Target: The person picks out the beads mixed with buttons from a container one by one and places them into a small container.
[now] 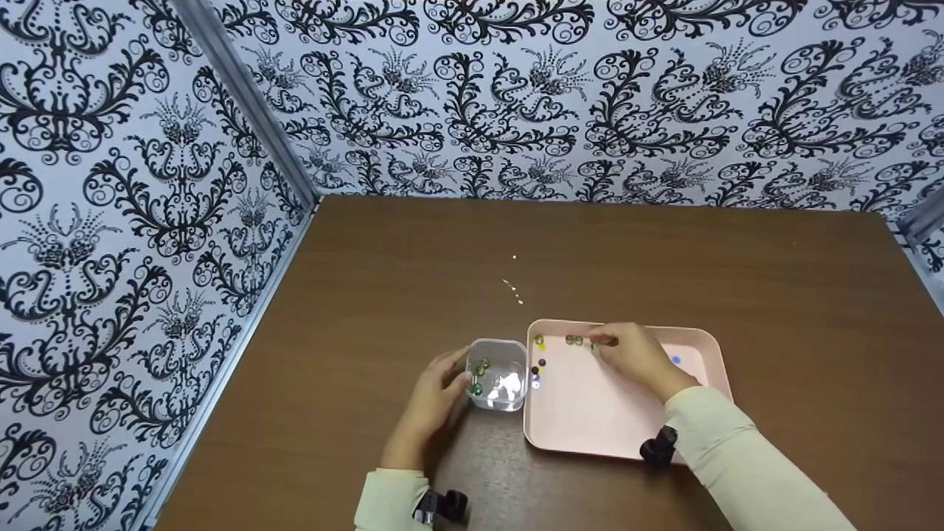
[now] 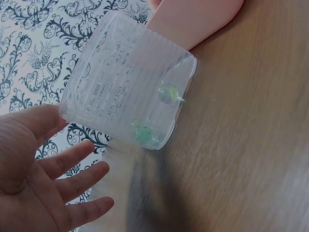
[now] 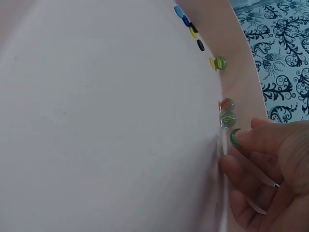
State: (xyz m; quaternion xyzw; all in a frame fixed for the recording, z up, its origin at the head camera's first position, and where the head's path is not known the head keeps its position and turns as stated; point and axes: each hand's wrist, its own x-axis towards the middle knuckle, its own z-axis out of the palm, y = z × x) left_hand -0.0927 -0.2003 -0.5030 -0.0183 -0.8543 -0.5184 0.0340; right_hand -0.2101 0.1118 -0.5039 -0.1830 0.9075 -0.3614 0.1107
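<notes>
Beside the tray stands a clear plastic container (image 1: 498, 342) with several glass marbles (image 1: 482, 364) in it. My left hand (image 1: 434, 391) touches its left side at the rim; in the left wrist view the other fingers (image 2: 79, 182) are spread apart from it. Over the back wall of the pink tray (image 1: 590, 417), my right hand (image 1: 636, 359) pinches a green marble (image 3: 235, 137) between thumb and fingers. Right by it, two more marbles, one with red (image 3: 227, 105) and one with yellow-green swirls (image 3: 228, 120), sit against the tray wall.
Another marble (image 3: 220, 63) lies in the tray's back left corner. Small flat yellow, black and blue pieces (image 3: 186, 21) line its left side, and a blue piece (image 1: 675, 359) lies at the right. Patterned walls (image 1: 546, 96) border the brown table (image 1: 383, 258).
</notes>
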